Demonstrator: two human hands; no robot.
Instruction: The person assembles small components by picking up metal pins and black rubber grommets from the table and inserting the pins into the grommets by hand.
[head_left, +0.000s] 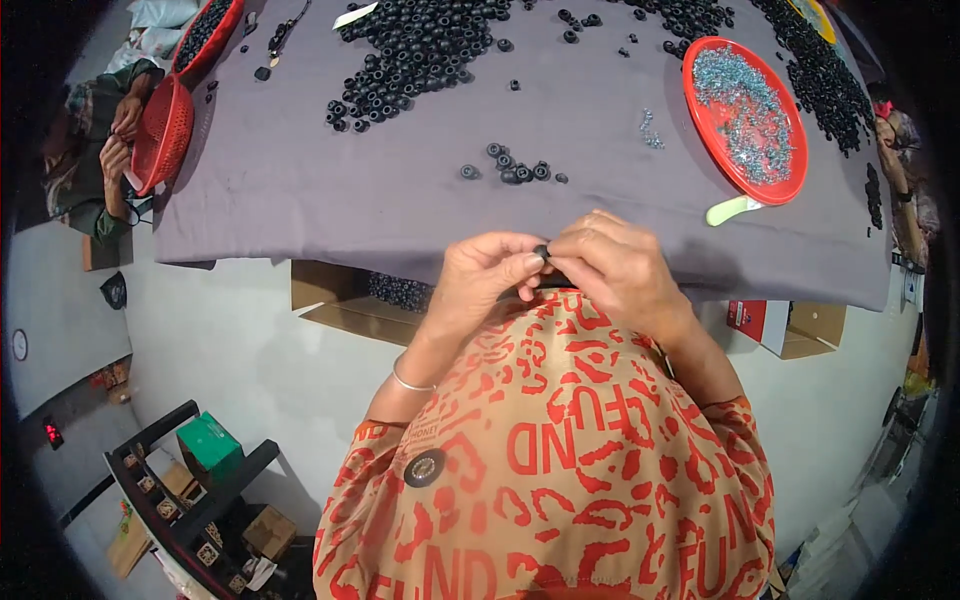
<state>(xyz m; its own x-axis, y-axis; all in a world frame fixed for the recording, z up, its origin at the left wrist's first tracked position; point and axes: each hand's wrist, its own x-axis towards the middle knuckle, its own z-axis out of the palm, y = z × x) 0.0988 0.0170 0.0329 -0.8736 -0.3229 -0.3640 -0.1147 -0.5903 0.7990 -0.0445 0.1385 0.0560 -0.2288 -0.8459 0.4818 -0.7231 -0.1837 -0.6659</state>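
At the table's near edge my left hand pinches a small round black plastic part between thumb and forefinger. My right hand meets it from the other side, fingers bent and closed at the same part; whether it grips anything else is hidden. Just beyond my hands lies a small cluster of black plastic parts, round with open centres. Farther off is a large heap of similar parts. To the right, a red plate holds many small silvery metal pieces.
A knife with a pale green handle lies by the plate. Red baskets stand at the left edge, near a co-worker's hands. Another person is at the right. Cardboard boxes sit below the table edge.
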